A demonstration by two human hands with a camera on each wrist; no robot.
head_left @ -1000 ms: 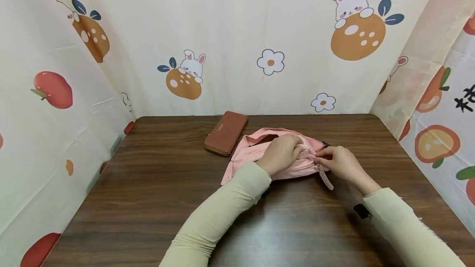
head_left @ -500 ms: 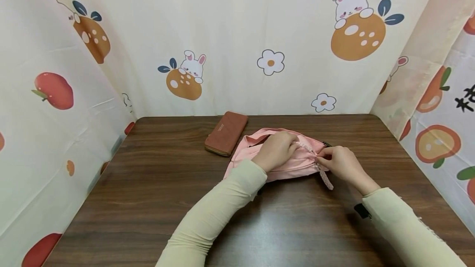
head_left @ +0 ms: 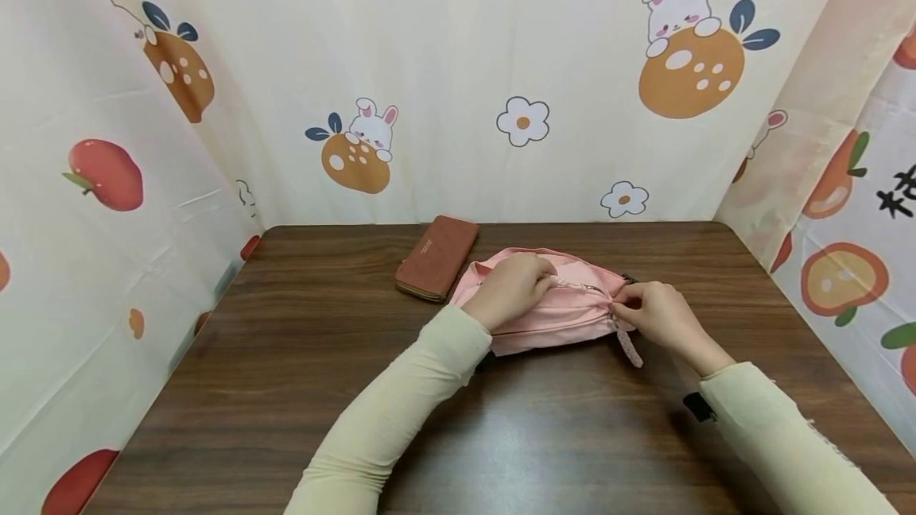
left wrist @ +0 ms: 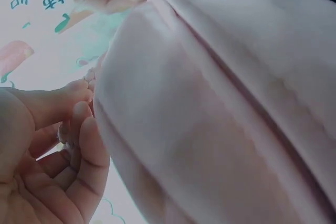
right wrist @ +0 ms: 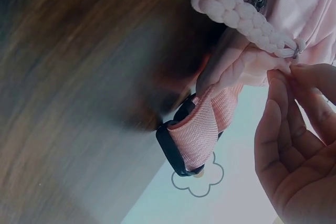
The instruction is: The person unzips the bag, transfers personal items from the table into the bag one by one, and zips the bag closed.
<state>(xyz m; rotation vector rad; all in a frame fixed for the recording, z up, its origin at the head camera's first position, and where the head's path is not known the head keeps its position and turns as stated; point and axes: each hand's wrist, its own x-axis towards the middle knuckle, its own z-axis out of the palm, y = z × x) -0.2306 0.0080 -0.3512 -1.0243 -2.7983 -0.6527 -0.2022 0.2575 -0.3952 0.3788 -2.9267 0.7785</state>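
A pink waist bag (head_left: pixel 551 320) lies on the table with folds along its zips. My left hand (head_left: pixel 511 288) is over the bag's upper side, its thumb and fingers pinching a pale braided zipper pull (left wrist: pixel 90 83). At the bag's right end, my right hand (head_left: pixel 661 312) pinches the fabric between thumb and fingertips. Beside those fingertips hangs another braided zipper pull (right wrist: pixel 241 22). A pink webbing strap (right wrist: pixel 197 137) with a black buckle (right wrist: pixel 176 153) shows below it in the right wrist view. Whether the upper zip is open is hard to tell.
A brown wallet (head_left: pixel 438 257) lies behind the bag to the left. The dark wooden table (head_left: pixel 300 356) is enclosed at the back and sides by printed cloth (head_left: pixel 458 102). A black object (head_left: pixel 699 406) shows by the right cuff.
My left hand has moved left along the bag with the zipper pull, uncovering more of the upper zip line. My right hand has stayed at the bag's right end.
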